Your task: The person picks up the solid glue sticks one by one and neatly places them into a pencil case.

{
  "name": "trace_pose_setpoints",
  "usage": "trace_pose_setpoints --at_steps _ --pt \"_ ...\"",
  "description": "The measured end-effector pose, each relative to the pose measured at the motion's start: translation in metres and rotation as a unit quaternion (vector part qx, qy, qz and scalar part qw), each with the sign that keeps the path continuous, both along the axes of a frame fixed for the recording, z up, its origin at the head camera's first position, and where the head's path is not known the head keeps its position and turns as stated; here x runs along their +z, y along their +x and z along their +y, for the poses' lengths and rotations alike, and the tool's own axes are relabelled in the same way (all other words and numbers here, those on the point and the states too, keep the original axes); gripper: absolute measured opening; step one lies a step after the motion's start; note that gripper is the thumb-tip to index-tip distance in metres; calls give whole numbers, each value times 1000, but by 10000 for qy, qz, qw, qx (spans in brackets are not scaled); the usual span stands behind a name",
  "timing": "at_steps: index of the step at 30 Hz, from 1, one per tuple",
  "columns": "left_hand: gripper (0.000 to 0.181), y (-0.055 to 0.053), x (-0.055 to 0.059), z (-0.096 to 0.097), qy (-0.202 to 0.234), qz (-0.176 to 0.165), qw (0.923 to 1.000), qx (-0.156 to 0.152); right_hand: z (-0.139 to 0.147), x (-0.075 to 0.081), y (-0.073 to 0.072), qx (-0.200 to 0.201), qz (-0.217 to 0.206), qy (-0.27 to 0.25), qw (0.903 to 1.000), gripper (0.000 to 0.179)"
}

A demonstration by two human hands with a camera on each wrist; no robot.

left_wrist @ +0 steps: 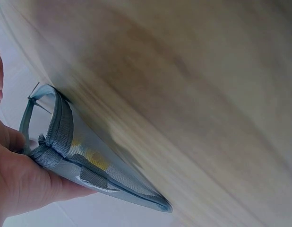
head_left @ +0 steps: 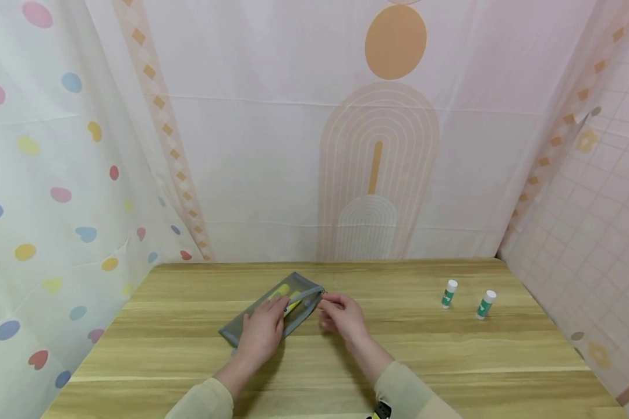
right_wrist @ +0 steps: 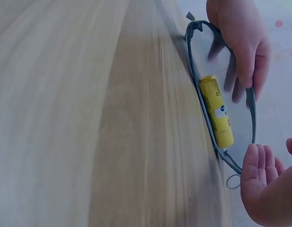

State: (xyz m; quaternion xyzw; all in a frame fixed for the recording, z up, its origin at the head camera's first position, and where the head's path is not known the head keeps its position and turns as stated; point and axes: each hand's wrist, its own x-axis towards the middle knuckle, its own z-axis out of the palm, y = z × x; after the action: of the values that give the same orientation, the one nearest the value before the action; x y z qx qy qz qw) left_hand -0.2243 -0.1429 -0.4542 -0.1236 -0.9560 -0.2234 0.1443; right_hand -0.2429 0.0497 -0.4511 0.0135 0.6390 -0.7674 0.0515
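Note:
A grey mesh zip pouch (head_left: pixel 248 317) lies slanted on the table, its mouth spread open toward me. Yellow cylinders show inside; one yellow tube (right_wrist: pixel 216 111) with a label lies in the opening in the right wrist view. My left hand (head_left: pixel 264 329) holds the pouch's upper edge, with the thumb on one side of the mesh and fingers on the other. Close by the pouch's right corner, my right hand (head_left: pixel 346 319) has loosely bent fingers; the right wrist view shows its thumb apart from them. A thin ring (right_wrist: pixel 233 181) hangs at that corner.
Two white glue sticks with green labels, a nearer one (head_left: pixel 486 305) and a farther one (head_left: pixel 449 294), stand on the right side of the wooden table (head_left: pixel 409 349). Patterned curtains (head_left: pixel 262 145) hang behind and beside the table.

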Motion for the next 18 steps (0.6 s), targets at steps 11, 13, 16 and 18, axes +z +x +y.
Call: trace_pose_setpoints --at_steps 11,13,16,18 --pt "38 -1 -1 0 3 -75 10000 -6 15 6 5 -180 563 657 9961 36" --pt "38 -1 -1 0 1 -85 10000 -5 18 7 5 -208 712 752 9944 36" --pt "38 -1 0 1 6 -95 10000 -3 22 7 4 -240 973 938 9905 34" --pt "38 0 0 1 8 -99 10000 -6 25 8 3 -280 1104 1075 9877 33"
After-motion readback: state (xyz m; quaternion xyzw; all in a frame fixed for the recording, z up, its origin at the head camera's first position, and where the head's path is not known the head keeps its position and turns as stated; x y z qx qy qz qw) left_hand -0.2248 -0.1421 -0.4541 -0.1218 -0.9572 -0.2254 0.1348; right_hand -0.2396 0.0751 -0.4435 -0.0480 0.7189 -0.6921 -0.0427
